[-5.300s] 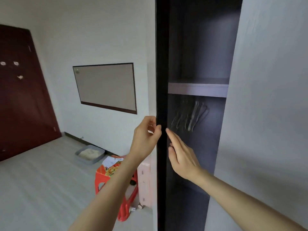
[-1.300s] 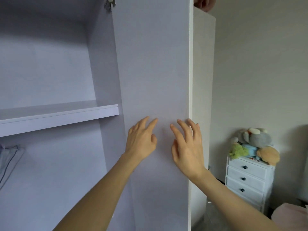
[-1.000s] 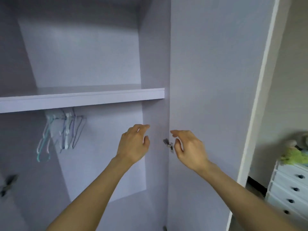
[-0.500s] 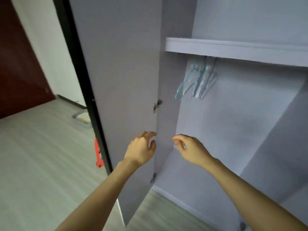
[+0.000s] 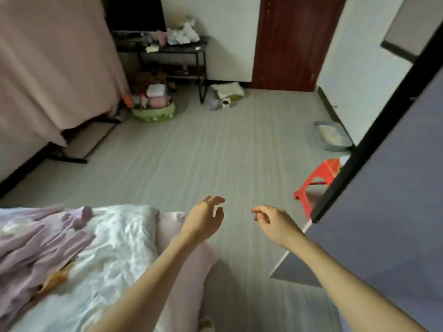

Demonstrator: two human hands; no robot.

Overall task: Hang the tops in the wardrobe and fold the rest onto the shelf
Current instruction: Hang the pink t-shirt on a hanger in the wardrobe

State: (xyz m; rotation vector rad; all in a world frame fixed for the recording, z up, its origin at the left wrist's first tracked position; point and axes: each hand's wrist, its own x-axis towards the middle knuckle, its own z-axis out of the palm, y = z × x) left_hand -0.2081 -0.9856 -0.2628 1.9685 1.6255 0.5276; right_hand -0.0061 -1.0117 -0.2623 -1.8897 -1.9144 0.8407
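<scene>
A crumpled lilac garment lies on the bed at the lower left, beside a white garment spread over the pink bedding. The open wardrobe door stands at the right, its inner face grey-lilac. My left hand hovers above the bed's corner with loosely curled fingers and holds nothing. My right hand hangs over the floor near the door's edge, fingers relaxed and empty. The wardrobe's inside is out of view.
A red plastic stool stands by the wardrobe door, with a grey litter tray behind it. A pink curtain, a black table, a green basket and a dark red room door lie beyond the grey floor.
My view has swung left, away from the wardrobe's inside and hangers, to the room and the bed. Both hands stay raised and empty.
</scene>
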